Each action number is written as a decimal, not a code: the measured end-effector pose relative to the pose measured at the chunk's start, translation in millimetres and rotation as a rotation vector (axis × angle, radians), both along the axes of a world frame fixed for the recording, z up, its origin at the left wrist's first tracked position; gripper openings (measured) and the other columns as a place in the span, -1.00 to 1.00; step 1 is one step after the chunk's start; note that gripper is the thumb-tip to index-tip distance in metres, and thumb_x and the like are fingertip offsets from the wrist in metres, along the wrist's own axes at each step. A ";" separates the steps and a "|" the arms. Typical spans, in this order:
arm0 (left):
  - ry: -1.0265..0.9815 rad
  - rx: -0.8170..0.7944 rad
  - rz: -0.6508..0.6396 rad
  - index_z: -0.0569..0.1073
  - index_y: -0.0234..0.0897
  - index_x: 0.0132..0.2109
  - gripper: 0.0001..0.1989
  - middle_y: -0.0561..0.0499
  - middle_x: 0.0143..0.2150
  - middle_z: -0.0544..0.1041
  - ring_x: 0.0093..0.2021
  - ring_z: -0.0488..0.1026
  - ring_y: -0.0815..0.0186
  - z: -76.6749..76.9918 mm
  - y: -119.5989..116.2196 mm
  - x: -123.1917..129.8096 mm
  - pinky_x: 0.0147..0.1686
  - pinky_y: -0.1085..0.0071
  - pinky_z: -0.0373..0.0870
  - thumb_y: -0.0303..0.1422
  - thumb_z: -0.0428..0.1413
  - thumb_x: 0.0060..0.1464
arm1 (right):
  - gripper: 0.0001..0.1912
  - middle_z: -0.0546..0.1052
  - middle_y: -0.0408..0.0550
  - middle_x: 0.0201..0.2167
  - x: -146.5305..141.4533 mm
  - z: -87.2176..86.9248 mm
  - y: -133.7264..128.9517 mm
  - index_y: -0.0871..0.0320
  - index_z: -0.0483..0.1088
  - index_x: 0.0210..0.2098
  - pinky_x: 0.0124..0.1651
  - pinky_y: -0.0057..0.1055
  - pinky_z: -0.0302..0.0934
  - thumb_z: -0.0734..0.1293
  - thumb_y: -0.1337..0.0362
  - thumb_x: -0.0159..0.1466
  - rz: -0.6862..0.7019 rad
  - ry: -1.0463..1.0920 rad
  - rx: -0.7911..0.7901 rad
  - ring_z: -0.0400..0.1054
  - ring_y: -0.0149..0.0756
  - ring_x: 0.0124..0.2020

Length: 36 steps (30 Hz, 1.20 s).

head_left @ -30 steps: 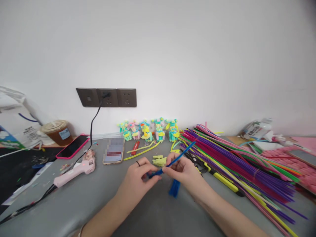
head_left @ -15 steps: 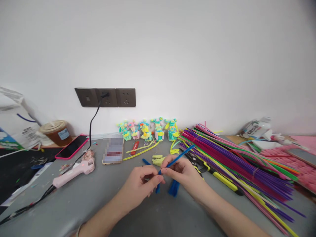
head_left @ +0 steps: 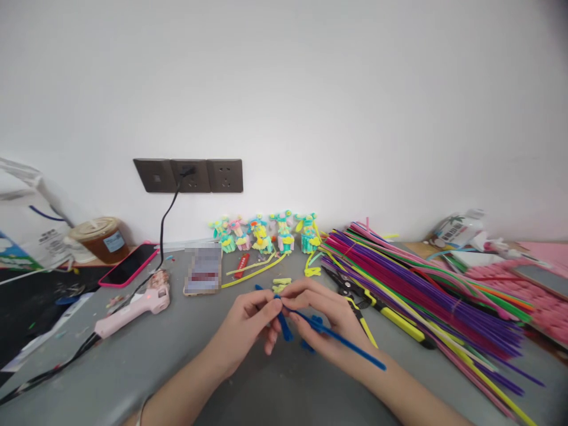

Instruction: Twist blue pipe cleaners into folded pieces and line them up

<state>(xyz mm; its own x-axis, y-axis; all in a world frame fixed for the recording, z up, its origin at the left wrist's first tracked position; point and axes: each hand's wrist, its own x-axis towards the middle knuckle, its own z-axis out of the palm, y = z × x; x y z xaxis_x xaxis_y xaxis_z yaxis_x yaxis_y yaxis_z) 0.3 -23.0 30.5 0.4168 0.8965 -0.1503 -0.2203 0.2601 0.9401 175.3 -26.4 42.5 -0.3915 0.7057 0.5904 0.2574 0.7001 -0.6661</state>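
Note:
A blue pipe cleaner (head_left: 355, 349) runs from the pinched fingertips of both hands down across my right hand (head_left: 317, 310) toward the wrist. My left hand (head_left: 261, 313) grips its end, thumb and forefinger pressed together. Another folded blue piece (head_left: 285, 326) hangs below the fingertips. More blue pieces (head_left: 307, 343) lie partly hidden under my right hand. Just behind the fingers are short yellow pieces (head_left: 280, 284). Several small colourful figures (head_left: 284, 234) stand in a row by the wall.
Black-and-yellow pliers (head_left: 348, 290) and a large bundle of pipe cleaners (head_left: 412, 290) lie at the right. Left are a pink glue gun (head_left: 128, 313), a pink-edged phone (head_left: 129, 264), another phone (head_left: 203, 269) and a drink cup (head_left: 101, 239).
The blue pipe cleaner's long free end has swung from pointing up and away to pointing down to the right. My right hand has turned over it, and both hands have shifted slightly left.

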 end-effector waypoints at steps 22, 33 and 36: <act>-0.200 -0.045 0.212 0.45 -0.34 -0.40 -0.66 0.15 -0.60 0.42 -0.64 0.35 0.53 2.4 1.1 1.8 -0.63 0.64 0.34 -0.15 0.33 -0.12 | -0.81 0.47 0.10 0.05 0.9 -5.1 -4.1 0.05 0.50 -0.19 0.05 -0.23 0.28 0.40 0.40 0.20 0.076 0.062 -0.086 0.39 -0.12 0.04; -0.045 0.081 0.032 0.36 -0.29 -0.41 -0.69 -0.01 -0.47 0.58 -0.48 0.51 0.36 3.2 4.6 -6.8 -0.51 0.52 0.42 -0.20 0.28 -0.03 | -0.95 0.63 -0.04 -0.33 7.8 -5.7 14.7 0.06 0.56 -0.35 -0.14 -0.31 0.35 0.41 0.28 0.21 -0.033 0.266 -0.209 0.49 -0.22 -0.24; 0.077 0.098 -0.125 0.40 -0.31 -0.42 -0.73 -0.06 -0.43 0.59 -0.42 0.51 0.33 1.3 10.6 -12.6 -0.45 0.49 0.42 -0.21 0.26 -0.01 | -0.90 0.59 -0.03 -0.35 12.2 -2.2 20.2 0.10 0.56 -0.37 -0.17 -0.33 0.34 0.41 0.22 0.22 0.069 0.184 -0.243 0.47 -0.24 -0.26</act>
<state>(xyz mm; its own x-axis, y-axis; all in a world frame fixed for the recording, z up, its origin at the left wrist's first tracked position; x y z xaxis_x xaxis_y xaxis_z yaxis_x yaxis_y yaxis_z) -12.3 -12.4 31.8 0.5168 0.8502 -0.1008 -0.1182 0.1875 0.9751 187.5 -6.2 40.3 -0.3453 0.8103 0.4735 0.0743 0.5266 -0.8469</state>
